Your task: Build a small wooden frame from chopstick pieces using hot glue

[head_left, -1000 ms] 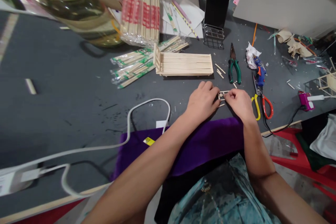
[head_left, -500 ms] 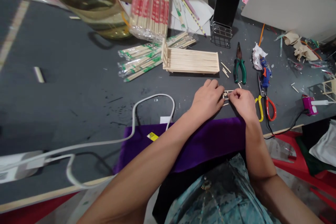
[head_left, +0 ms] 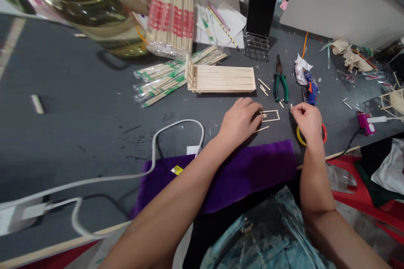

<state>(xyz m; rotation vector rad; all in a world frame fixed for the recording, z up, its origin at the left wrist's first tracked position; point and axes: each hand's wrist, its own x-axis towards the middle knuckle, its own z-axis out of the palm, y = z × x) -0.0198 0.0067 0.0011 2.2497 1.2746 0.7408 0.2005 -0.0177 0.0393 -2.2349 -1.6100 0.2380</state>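
Observation:
A small rectangular frame of thin wooden sticks (head_left: 270,115) lies flat on the dark grey table. My left hand (head_left: 240,121) rests beside it, its fingertips pinched on the frame's left end. A loose short stick (head_left: 262,128) lies just below the frame. My right hand (head_left: 306,121) is a little to the right of the frame, fingers curled, pinching a tiny stick piece (head_left: 291,105) between thumb and forefinger. That hand covers the handles of the yellow and red scissors (head_left: 322,132).
A flat panel of glued sticks (head_left: 221,78) lies behind the frame, with wrapped chopsticks (head_left: 158,77) to its left. Green pliers (head_left: 280,80), a blue glue gun (head_left: 311,87) and a wire basket (head_left: 256,45) stand at the right rear. A white cable (head_left: 158,151) and purple cloth (head_left: 240,172) are near me.
My right hand has left the frame and moved right, over the scissors, with a tiny stick piece in its fingers. The left hand stays on the frame.

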